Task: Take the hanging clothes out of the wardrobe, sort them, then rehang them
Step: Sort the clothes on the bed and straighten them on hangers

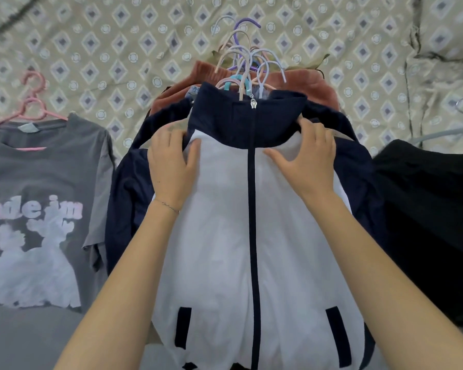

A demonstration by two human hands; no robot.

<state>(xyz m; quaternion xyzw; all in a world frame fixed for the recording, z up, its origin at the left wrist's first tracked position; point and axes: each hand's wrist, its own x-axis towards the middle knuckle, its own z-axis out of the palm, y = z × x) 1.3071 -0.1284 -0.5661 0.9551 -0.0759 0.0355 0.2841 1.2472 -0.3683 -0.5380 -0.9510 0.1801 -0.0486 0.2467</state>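
While the jacket (251,222) lies on the clothes pile (318,89) | left hand (171,161) grips its shoulder | right hand (312,156) grips near collar | gray shirt (38,182) beside

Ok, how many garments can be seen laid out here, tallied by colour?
Grey T-shirt: 1
Navy-and-white jacket: 1
Rust-brown garment: 1
Black garment: 1
Olive garment, only an edge showing: 1
Total: 5 visible; the stack under the jacket may hide more.
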